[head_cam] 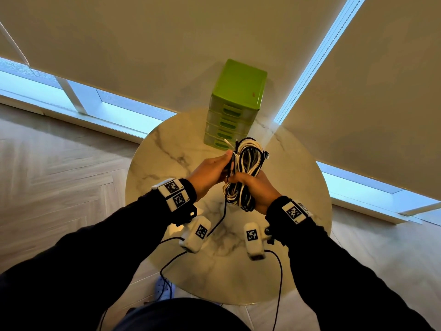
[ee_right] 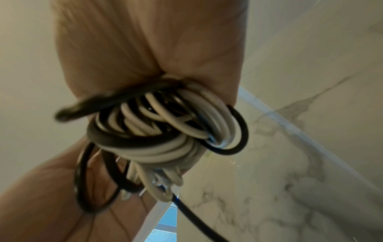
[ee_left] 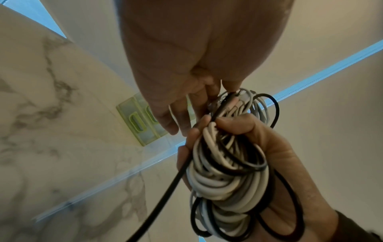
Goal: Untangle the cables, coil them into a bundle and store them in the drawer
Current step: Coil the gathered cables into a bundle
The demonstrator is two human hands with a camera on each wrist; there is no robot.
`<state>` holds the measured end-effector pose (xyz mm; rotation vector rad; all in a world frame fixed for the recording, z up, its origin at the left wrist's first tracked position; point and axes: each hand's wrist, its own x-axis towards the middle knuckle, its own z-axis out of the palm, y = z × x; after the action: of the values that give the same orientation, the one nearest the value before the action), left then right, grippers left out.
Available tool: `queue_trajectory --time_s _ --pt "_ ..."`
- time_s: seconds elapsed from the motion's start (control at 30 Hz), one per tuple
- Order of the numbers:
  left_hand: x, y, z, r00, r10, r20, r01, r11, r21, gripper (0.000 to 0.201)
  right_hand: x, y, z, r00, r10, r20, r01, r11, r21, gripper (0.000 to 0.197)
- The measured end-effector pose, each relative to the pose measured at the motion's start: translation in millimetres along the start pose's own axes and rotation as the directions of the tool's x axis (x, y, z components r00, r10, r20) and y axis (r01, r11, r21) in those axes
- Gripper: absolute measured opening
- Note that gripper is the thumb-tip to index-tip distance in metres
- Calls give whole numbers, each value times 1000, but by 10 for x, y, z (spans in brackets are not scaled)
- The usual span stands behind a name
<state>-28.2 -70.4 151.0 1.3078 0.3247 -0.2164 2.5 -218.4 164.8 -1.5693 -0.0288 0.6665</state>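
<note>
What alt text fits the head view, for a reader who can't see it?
Two hands hold a bundle of black and white cables above a round marble table: the right hand grips the coil while the left hand pinches strands at its side. A green drawer unit stands at the table's far edge, all drawers closed.

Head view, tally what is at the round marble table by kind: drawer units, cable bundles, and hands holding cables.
Green plastic drawer unit: 1
Coiled bundle of black and white cables: 1
Hands holding it: 2, left hand and right hand
Total: 4
</note>
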Motion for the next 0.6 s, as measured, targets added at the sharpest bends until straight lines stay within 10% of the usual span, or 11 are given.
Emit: queue_trajectory --time_s 0.37,0.6 --pt "-82 -38 -81 998 -69 4 68 993 92 53 47 -7 -25 994 -34 -105 24 996 -89 28" --pt "-337 -215 -116 931 -283 229 231 945 231 53 98 -188 -144 977 -33 -210 53 995 88 16"
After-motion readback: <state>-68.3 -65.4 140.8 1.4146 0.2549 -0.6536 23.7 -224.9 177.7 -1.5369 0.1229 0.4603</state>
